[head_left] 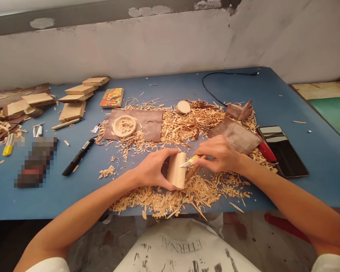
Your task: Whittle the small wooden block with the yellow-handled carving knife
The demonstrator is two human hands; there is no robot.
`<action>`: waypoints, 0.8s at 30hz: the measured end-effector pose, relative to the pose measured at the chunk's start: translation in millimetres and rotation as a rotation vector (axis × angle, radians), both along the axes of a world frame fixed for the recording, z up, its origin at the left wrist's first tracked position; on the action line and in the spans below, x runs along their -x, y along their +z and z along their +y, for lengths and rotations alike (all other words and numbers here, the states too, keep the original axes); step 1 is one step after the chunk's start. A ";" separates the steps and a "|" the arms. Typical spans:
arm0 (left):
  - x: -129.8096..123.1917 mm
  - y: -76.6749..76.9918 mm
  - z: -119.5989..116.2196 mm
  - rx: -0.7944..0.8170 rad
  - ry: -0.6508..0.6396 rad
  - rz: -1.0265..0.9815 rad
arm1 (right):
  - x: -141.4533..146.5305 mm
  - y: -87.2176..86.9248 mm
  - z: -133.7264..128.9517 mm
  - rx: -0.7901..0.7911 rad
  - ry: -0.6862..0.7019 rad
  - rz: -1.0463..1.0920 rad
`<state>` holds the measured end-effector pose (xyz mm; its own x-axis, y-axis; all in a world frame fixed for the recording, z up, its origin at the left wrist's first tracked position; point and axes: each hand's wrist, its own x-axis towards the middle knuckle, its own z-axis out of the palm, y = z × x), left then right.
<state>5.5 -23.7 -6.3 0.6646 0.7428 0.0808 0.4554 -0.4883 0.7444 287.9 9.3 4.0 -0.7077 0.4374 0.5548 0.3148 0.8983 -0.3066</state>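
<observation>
A pale wooden block (177,172) with a rounded face stands on end over the shavings near the front of the blue table. My left hand (155,168) grips it between thumb and fingers at its two ends. In my right hand (219,154) is a yellow-handled knife (192,160), its blade against the right side of the block. Curled wood shavings (164,200) lie below and around both hands.
Behind the hands are a carved round wood piece (124,126) on brown sandpaper (151,124) and a wood disc (183,107). A phone (285,151) lies right; a black marker (78,156) and stacked wood blocks (79,89) are left. A black cable (215,73) curves behind.
</observation>
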 end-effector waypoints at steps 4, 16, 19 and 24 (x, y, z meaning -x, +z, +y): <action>-0.1 -1.6 0.6 -0.011 -0.006 -0.014 | 0.5 -1.4 1.9 -0.004 0.000 0.003; -2.8 3.8 0.4 0.090 0.041 -0.142 | -5.9 -4.7 15.3 -0.190 -0.149 0.002; -2.1 2.7 1.2 0.063 0.034 -0.118 | -3.7 -4.7 13.1 -0.218 -0.151 -0.012; -1.0 2.4 1.2 -0.002 0.015 -0.045 | 1.0 -4.8 8.3 -0.169 -0.111 0.020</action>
<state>6.6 -22.5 -3.9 0.6487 0.7527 0.1123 0.4286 -0.4833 0.7633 287.0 17.6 -0.8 -0.6481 0.4119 0.6406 0.4103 0.8975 -0.1621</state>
